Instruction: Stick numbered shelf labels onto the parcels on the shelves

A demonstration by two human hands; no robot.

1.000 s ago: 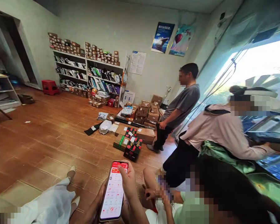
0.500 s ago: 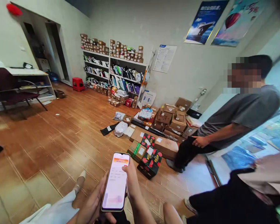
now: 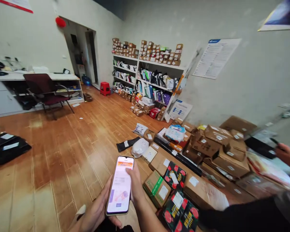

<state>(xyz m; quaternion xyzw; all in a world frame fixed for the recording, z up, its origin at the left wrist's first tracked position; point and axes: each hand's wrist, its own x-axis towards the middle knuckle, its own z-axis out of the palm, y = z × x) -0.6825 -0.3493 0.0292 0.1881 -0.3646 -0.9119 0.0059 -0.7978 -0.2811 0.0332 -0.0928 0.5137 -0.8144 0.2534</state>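
Observation:
A smartphone (image 3: 118, 190) with a lit, mostly white screen is held upright low in the middle of the view. An orange banner runs across the top of its page and a pale picture fills the lower part. My left hand (image 3: 96, 203) wraps the phone's left edge, with fingertips showing below it. Around the right edge closes my right hand (image 3: 136, 185), its thumb over the upper right of the screen. The fingers behind the phone are hidden. Beyond it on the floor lie a green-taped carton (image 3: 157, 188) and dark boxes with red fruit prints (image 3: 181, 212).
Many cartons (image 3: 207, 141) are piled along the right wall. White shelves (image 3: 160, 62) full of parcels stand at the back, near a red stool (image 3: 105, 88). A desk and chair (image 3: 42, 88) stand left. Black parcels (image 3: 8, 148) lie on the floor; another person's hand (image 3: 288, 154) reaches in from the right.
My view has turned left and come nearer the boxes. The phone's page has changed, its lower picture included. The other person has mostly left the frame at the right. Both hands still hold the phone.

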